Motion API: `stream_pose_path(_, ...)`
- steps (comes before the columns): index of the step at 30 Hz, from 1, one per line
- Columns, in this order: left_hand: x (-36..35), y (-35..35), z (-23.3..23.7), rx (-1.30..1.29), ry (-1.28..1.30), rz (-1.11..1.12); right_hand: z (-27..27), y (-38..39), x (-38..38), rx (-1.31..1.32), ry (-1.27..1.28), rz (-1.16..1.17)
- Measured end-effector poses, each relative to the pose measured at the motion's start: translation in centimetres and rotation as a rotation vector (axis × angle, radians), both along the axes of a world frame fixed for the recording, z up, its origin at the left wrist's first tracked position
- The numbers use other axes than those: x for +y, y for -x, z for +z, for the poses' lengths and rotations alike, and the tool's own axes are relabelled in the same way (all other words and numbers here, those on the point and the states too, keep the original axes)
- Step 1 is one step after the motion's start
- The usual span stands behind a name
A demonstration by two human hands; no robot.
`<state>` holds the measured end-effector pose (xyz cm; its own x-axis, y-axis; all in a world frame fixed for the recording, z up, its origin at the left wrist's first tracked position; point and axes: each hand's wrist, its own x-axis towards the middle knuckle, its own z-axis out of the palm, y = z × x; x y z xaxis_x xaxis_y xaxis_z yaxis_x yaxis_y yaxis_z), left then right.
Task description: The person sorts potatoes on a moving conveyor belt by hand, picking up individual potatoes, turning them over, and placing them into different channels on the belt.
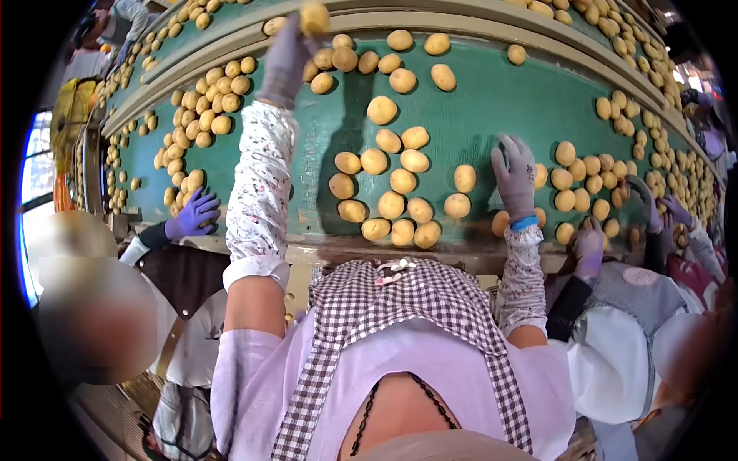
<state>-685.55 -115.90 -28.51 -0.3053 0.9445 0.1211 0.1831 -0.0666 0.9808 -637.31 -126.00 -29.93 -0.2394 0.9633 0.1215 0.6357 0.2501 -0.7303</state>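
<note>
My left hand (287, 65), in a grey glove, reaches to the far rail of the green belt (461, 104). At its fingertips it holds a potato (314, 18); another potato (274, 26) lies on the rail just beside it. My right hand (514, 173), also gloved in grey, is low over the near part of the belt with its fingers apart and holds nothing. One potato (541, 176) lies right beside it, and a potato (464, 178) is to its left. Between my arms several potatoes (402, 181) are spread on the belt.
At the left a co-worker's purple-gloved hand (193, 214) is near a pile of potatoes (204, 115). At the right are other co-workers' gloved hands (590, 247). A metal rail (430, 14) separates this belt from a farther one.
</note>
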Motion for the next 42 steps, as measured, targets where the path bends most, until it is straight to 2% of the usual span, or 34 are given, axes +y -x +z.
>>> stream_pose_path(1,1.3,-0.2,1.1,-0.225,-0.158,0.087,-0.9,0.3,-0.3,-0.058,0.097,-0.037)
stream_pose_path(2,0.7,-1.8,3.8,-0.076,-0.14,0.161,-1.7,0.5,-0.9,-0.125,0.192,-0.087)
stream_pose_path(3,0.5,-4.2,4.5,0.041,-0.158,0.185,-3.6,1.3,-3.0,-0.315,-0.394,0.35)
stream_pose_path(4,-1.0,-6.1,4.2,0.153,-0.04,0.133,-3.9,5.1,-5.3,-0.303,-0.194,0.211)
stream_pose_path(5,-1.7,-7.4,1.2,0.342,-0.064,0.041,0.7,8.7,-6.4,-0.222,0.126,0.232)
stream_pose_path(6,-3.9,-10.3,-0.5,0.41,-0.214,-0.078,1.7,11.1,-7.7,-0.188,0.349,0.244)
stream_pose_path(7,-6.6,-12.7,-1.6,0.572,-0.343,-0.219,-0.2,12.7,-9.6,0.134,0.125,0.291)
stream_pose_path(8,-9.7,-15.5,-1.0,0.593,-0.098,-0.422,-0.2,12.1,-9.3,0.026,0.126,0.537)
stream_pose_path(9,-12.3,-16.3,-3.3,0.677,-0.155,-0.491,0.4,11.9,-8.2,0.027,0.127,0.527)
stream_pose_path(10,-14.5,-16.3,-4.2,0.895,-0.18,-0.568,1.1,11.2,-6.6,0.16,0.482,0.563)
stream_pose_path(11,-16.5,-15.2,-3.5,0.898,-0.171,-0.566,1.6,10.7,-5.2,0.294,0.839,0.595)
stream_pose_path(13,-19.7,-10.7,-3.4,0.826,0.081,-0.43,2.0,8.3,-3.5,0.164,0.102,0.219)
stream_pose_path(14,-20.9,-7.6,-4.6,0.96,0.103,-0.326,0.7,5.4,-2.4,-0.522,-0.459,0.121)
stream_pose_path(15,-22.8,-5.5,-6.5,1.098,0.13,-0.202,-1.3,0.9,-1.0,-0.874,-0.499,0.005)
stream_pose_path(16,-24.5,-1.6,-7.8,1.205,0.182,-0.11,0.0,-0.7,1.1,-0.715,-0.282,-0.148)
stream_pose_path(17,-26.0,1.3,-8.7,1.119,0.325,-0.001,-1.9,-2.5,0.9,-0.861,-0.486,-0.245)
stream_pose_path(18,-27.7,3.6,-10.4,1.152,0.354,0.109,-2.9,-2.3,1.5,-0.399,-0.018,-0.417)
stream_pose_path(19,-29.1,5.6,-11.4,1.181,0.378,0.218,-5.7,-1.3,1.3,-0.024,0.142,-0.368)
stream_pose_path(21,-28.8,4.2,-7.0,1.144,0.241,0.229,-5.6,6.9,-1.2,0.267,0.276,-0.1)
stream_pose_path(22,-28.7,2.5,-6.0,1.118,0.125,0.207,-5.0,10.0,-1.5,0.278,0.272,-0.078)
stream_pose_path(25,-28.7,-3.3,-1.5,0.756,0.027,-0.163,-4.1,18.0,-2.3,0.267,0.147,0.071)
stream_pose_path(26,-28.9,-4.6,-0.1,0.703,0.07,-0.338,-5.2,20.2,-2.2,-0.021,-0.045,0.066)
stream_pose_path(27,-29.3,-4.9,-2.2,0.936,-0.006,-0.446,-5.5,22.4,-1.4,-0.309,-0.243,0.055)
stream_pose_path(28,-30.4,-4.2,-3.8,0.907,0.02,-0.494,-4.3,24.2,-1.5,-0.307,-0.252,0.059)
stream_pose_path(29,-31.0,-3.4,-5.2,0.887,0.029,-0.531,-2.3,25.7,-1.7,-0.042,0.102,0.355)
stream_pose_path(30,-30.8,-1.8,-4.9,0.89,0.025,-0.517,-0.5,26.9,-1.6,0.221,0.479,0.648)
stream_pose_path(32,-31.6,2.5,-4.3,0.9,0.252,-0.287,0.4,29.0,2.5,0.2,0.487,0.535)
stream_pose_path(33,-32.9,5.1,-5.6,1.077,0.292,-0.177,0.1,30.0,5.4,0.179,0.494,0.414)
stream_pose_path(34,-33.3,7.4,-4.8,1.192,0.319,-0.112,-1.2,30.3,9.3,0.03,0.212,0.322)
stream_pose_path(35,-34.1,10.0,-6.7,1.061,0.411,-0.009,-2.7,30.8,12.4,-0.115,-0.075,0.224)
stream_pose_path(36,-34.5,11.9,-7.0,1.032,0.349,0.074,-4.0,32.0,13.3,-0.108,-0.085,0.228)
stream_pose_path(38,-34.2,13.9,-5.8,1.027,0.241,0.165,-6.7,34.3,13.4,-0.547,-0.39,0.0)
stream_pose_path(40,-32.2,14.1,-5.0,1.019,0.202,0.168,-8.4,36.8,11.0,-0.354,-0.189,0.235)
stream_pose_path(42,-29.7,12.9,-3.8,0.97,0.151,0.145,-7.2,39.8,2.7,-0.495,-0.402,0.347)
